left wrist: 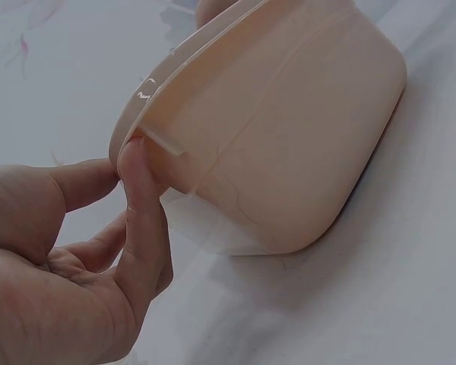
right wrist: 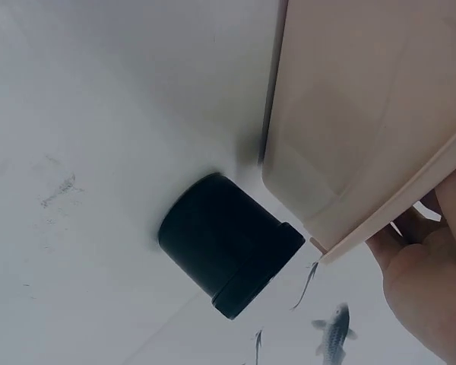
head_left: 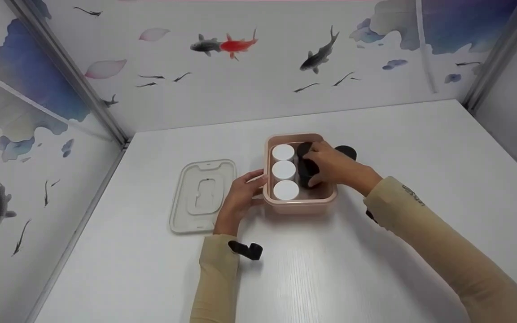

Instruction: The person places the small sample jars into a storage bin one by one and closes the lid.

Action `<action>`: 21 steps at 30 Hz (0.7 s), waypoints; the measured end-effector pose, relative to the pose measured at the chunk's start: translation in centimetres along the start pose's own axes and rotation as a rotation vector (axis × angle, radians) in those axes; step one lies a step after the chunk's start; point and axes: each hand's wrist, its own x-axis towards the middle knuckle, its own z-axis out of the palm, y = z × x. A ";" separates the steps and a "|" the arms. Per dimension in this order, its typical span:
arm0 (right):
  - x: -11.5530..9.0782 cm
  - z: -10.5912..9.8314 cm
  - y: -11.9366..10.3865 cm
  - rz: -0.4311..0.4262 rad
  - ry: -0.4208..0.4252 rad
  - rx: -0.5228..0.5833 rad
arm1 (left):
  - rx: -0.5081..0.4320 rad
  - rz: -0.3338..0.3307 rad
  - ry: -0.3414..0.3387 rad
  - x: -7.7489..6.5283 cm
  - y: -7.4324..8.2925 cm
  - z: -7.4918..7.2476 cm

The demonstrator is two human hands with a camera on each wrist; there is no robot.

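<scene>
A pink plastic bin (head_left: 301,208) stands on the table. My left hand (head_left: 242,197) pinches its left rim, thumb and fingertips on either side of the edge, as the left wrist view (left wrist: 83,251) of that hand shows. Inside, white round-topped jars (head_left: 284,170) line the left side in a column. Along the right side are black jars (head_left: 304,148). Reaching into the bin, my right hand (head_left: 334,163) grips a black jar (head_left: 307,170) between thumb and fingers; its lower part is hidden. Another black lidded jar (right wrist: 224,239) stands outside, just right of the bin.
Left of the bin, a translucent lid (head_left: 204,197) lies flat on the white table (head_left: 285,278), partly behind my left hand. White panels (head_left: 258,98) printed with fish enclose the table at the back and sides.
</scene>
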 end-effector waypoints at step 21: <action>-3.6 1.3 5.3 -0.055 0.594 0.455 | 0.004 -0.027 0.013 0.0 0.1 -0.1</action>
